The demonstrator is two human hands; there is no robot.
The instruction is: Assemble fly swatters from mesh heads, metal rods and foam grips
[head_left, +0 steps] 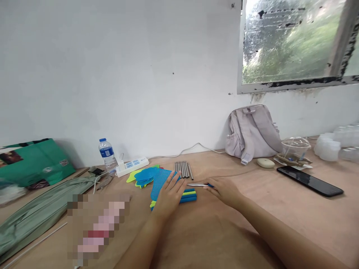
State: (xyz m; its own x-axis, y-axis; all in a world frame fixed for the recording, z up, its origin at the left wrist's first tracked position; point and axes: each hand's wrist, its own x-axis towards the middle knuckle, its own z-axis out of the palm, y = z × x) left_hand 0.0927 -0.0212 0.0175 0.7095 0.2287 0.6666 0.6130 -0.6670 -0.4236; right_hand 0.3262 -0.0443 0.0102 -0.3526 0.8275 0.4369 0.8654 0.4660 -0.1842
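Observation:
My left hand (173, 190) lies with its fingers spread over a blue perforated plastic piece (159, 185), which looks like a fly-swatter head. Under and beside that hand are several blue and yellow-green tubes (188, 198), partly covered. My right hand (221, 190) is closed at the blue end of a slim silver tool (197, 185) that points left toward my left hand; its exact kind is unclear. Several thin metal rods (183, 170) lie side by side just beyond. More blue perforated pieces (145, 175) and yellow-green ones (131, 176) are piled to the left.
A white power strip (132, 167) and a water bottle (107, 154) stand near the wall. At right are a backpack (252, 132), a white rounded case (265, 163), a black phone (308, 181) and plastic containers (331, 147). Left: a green bag (36, 162), grey-green cloth (42, 207).

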